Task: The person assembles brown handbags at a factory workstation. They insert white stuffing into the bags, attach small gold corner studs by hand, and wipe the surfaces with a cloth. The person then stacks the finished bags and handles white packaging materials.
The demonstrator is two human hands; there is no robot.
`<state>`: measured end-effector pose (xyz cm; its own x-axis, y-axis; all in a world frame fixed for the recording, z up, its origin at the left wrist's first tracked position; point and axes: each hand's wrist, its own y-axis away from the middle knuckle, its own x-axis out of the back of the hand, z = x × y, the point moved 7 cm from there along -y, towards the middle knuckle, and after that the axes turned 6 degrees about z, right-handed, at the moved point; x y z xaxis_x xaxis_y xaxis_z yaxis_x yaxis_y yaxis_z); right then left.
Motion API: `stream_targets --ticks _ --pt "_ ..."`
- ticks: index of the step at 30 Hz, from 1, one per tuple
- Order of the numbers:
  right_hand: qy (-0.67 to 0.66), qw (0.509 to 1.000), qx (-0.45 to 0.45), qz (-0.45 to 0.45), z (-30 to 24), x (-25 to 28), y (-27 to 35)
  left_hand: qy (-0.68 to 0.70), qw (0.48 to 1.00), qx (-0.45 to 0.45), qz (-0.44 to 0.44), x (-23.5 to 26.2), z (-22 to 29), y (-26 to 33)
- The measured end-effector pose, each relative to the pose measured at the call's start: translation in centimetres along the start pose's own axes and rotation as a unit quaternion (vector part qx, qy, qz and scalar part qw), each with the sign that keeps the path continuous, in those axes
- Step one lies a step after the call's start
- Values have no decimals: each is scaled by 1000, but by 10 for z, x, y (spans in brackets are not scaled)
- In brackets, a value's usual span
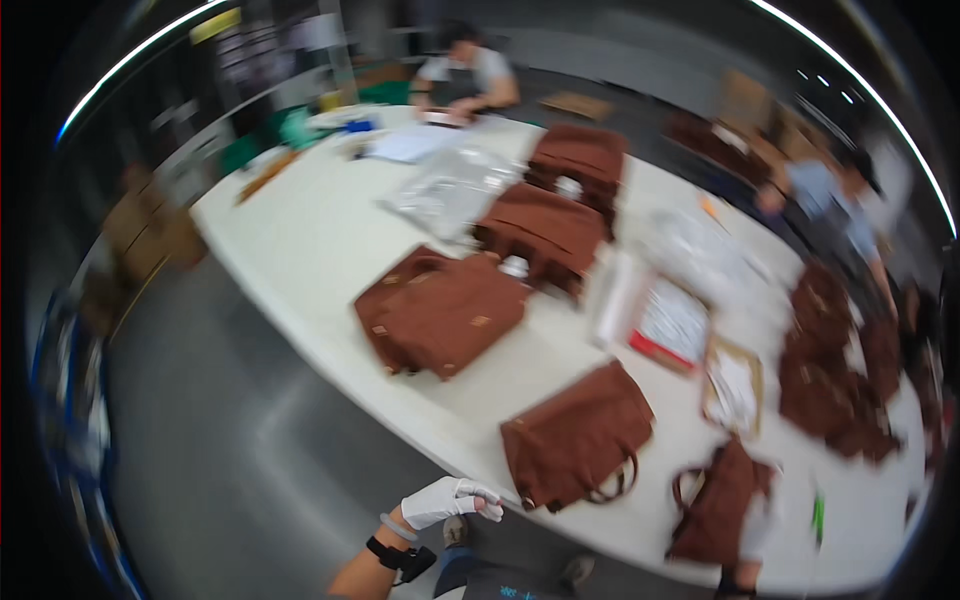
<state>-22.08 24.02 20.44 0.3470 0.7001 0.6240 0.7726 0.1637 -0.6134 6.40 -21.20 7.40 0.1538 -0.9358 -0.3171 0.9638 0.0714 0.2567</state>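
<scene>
My left hand [450, 502], in a white glove with bare fingertips, hangs near the table's front edge. Its fingers are loosely bent, and nothing shows in them. Close by lies a brown handbag [578, 440], its handle toward the right. Farther right, my white-gloved right hand [758, 525] grips the side of a smaller-looking brown handbag [715, 505]; motion blur and the bag partly hide the fingers. A third brown handbag [440, 318] lies farther back on the left.
On the white table [290, 250] are more brown bags [545, 235], clear plastic wrapping [455, 190], a red-edged box [668, 325], a tray of white pieces [732, 388] and a green pen [818, 518]. One person [465, 75] works at the far end, another [835, 205] at the right.
</scene>
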Motion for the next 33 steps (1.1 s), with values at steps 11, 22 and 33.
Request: stream_targets --ticks 11,22,33 --pt "-17 957 -172 -232 -125 106 269 -10 952 46 -303 -226 -67 -11" --pt "252 637 -678 267 24 481 732 -159 840 194 -481 -677 -235 13" --pt "-315 581 -671 336 334 511 744 -367 830 56 -417 -1063 -359 -168"
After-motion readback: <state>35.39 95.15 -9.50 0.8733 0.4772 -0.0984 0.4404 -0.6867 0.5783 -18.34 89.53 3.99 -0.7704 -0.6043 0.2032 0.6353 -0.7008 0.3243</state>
